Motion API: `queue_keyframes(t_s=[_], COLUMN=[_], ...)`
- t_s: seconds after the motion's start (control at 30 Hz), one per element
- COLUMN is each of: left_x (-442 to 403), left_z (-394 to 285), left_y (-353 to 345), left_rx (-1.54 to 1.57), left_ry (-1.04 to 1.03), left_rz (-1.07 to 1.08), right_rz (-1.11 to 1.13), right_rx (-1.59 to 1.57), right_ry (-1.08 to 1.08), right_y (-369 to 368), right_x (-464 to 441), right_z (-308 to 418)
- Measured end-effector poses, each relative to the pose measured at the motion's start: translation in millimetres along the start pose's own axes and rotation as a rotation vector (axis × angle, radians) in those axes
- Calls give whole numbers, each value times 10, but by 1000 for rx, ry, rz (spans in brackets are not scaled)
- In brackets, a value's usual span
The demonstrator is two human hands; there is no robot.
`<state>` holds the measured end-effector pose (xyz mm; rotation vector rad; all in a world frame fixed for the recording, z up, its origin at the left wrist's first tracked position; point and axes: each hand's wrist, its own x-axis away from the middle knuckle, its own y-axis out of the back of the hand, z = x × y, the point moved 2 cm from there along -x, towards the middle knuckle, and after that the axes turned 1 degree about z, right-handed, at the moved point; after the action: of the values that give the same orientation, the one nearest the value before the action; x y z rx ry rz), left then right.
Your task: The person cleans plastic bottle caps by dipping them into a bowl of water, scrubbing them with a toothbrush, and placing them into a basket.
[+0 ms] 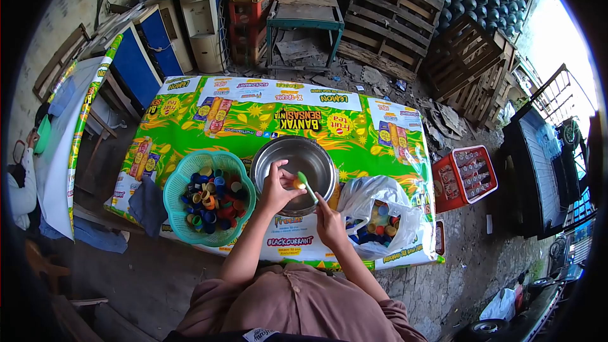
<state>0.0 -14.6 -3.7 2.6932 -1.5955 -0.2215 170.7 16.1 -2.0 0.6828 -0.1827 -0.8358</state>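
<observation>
Above the steel basin (265, 147), my left hand (277, 189) pinches a small yellow bottle cap (297, 184) between thumb and fingers. My right hand (330, 223) is closed round the pale handle of a green-headed brush (308, 187), which looks like a toothbrush. The brush head meets the cap, as far as I can tell. To the left stands a teal plastic basket (171, 188) holding many-coloured bottle caps (209, 201). On the right, a white plastic bag (361, 197) lies open with more bottle caps (382, 220) inside.
A printed green and yellow sheet (253, 116) covers the table. A dark cloth (147, 205) hangs at its left edge. Right of the table is a red crate (467, 176) of bottles. Pallets (392, 16) lean behind. Another person's arm (28, 177) shows at far left.
</observation>
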Motion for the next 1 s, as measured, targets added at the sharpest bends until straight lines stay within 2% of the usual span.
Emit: queue_keyframes(t_s=[0.03,0.13,0.17,0.2,0.3,0.33,0.4,0.43,0.53,0.57,0.67,0.73,0.87,0.93,0.97,1.0], left_x=[22,6,-16,-19,14,-4,-4,2,-7,-14,4,12,7,10,17,20], left_z=[25,36,45,31,9,10,15,-1,-22,7,39,11,-21,-7,-2,3], left_y=[-9,-2,10,16,31,38,34,33,41,40,39,8,6,-10,-10,8], left_rx=[1,-5,15,35,-1,-4,64,64,30,39,21,0,-114,-149,-87,-28], left_ry=[-1,-55,-70,-77,-65,-64,-54,-55,-20,-36,-47,-48,-54,-84,-108,-132], left_rz=[0,-20,-20,-16,-36,-37,-22,-19,-20,-11,19,34,21,13,-7,-24], right_rz=[-13,-72,-62,-62,-56,-55,-30,-32,-36,-87,-18,-12,-16,-12,18,19], right_rx=[-58,-137,-13,-15,-140,-143,5,5,-89,-138,-13,-57,-71,-43,-127,-131], right_ry=[-56,-4,87,90,-116,-115,71,69,-106,25,6,-39,78,-82,-184,-184], right_y=[-29,15,-2,-24,-20,-12,-6,3,33,-21,-50,-20,-17,-49,-16,-6], right_x=[-34,12,43,43,38,54,124,127,83,92,38,-13,-17,-56,-45,-27], right_z=[-98,-60,-15,-42,-169,-124,3,-7,-122,-172,-188,-224,-89,-166,-204,-175])
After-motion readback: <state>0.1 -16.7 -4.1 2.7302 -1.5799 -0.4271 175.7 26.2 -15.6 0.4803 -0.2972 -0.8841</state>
